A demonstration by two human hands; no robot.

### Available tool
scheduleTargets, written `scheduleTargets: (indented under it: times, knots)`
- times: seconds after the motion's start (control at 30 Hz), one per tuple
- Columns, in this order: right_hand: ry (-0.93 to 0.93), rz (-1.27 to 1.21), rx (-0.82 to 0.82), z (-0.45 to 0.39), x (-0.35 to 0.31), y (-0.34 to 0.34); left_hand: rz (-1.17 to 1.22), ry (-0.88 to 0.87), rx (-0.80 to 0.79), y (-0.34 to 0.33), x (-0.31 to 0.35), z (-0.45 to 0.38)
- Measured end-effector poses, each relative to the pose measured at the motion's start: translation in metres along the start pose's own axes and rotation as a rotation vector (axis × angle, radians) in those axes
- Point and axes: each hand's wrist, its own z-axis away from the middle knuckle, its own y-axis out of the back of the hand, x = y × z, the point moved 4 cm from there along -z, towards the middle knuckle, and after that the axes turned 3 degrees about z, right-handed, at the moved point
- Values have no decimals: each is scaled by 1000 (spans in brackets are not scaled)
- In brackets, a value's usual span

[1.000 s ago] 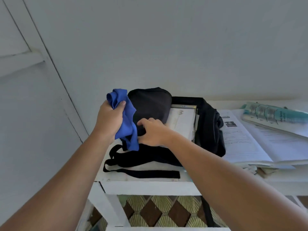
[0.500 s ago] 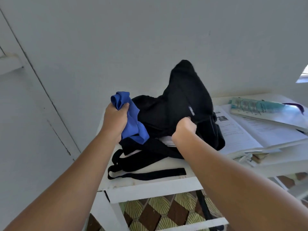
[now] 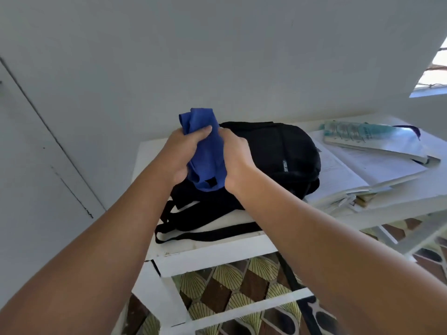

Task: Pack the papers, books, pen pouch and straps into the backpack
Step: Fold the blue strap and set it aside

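Observation:
A black backpack (image 3: pixel 278 151) lies on the white table (image 3: pixel 212 250), its flap folded down over the opening, so the contents are hidden. Its black shoulder straps (image 3: pixel 208 234) trail toward the table's front edge. A bunched blue strap (image 3: pixel 205 151) hangs in front of the backpack's left side. My left hand (image 3: pixel 180 153) grips it from the left and my right hand (image 3: pixel 235 160) grips it from the right. An open book (image 3: pixel 358 175) with a teal-covered book (image 3: pixel 367 136) on top lies to the right of the backpack.
A grey wall stands right behind the table, with a door panel at the left. Under the table, white crossbars sit over a patterned brown and yellow floor (image 3: pixel 242 296). A window corner (image 3: pixel 433 76) shows at the upper right.
My right hand let go of the backpack's flap, which dropped shut over the papers inside. That hand then joined my left hand on the blue strap. The view shifted left.

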Motion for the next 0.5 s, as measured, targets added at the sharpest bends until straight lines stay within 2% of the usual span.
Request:
scheduleTargets:
  times: [0.03, 0.13, 0.17, 0.23, 0.37, 0.4, 0.47, 0.5]
  knots:
    - [56, 27, -140, 4, -3, -3, 83, 24, -59, -1, 1, 3]
    - [118, 58, -374, 3, 4, 5, 245, 104, -138, -3, 1, 2]
    - [131, 75, -397, 4, 5, 8, 235, 117, -139, -4, 2, 1]
    - [192, 119, -388, 2, 8, 12, 136, 108, -155, -7, -2, -3]
    - [122, 28, -282, -7, 8, 27, -105, 57, -261, -11, -12, -16]
    - [105, -24, -255, -12, 6, 32, -153, 43, -251, -9, -15, -21]
    - [88, -130, -222, -17, 0, 40, -242, 20, -123, 7, -23, -33]
    - [80, -176, -219, -19, -3, 43, -373, -22, -83, 15, -27, -36]
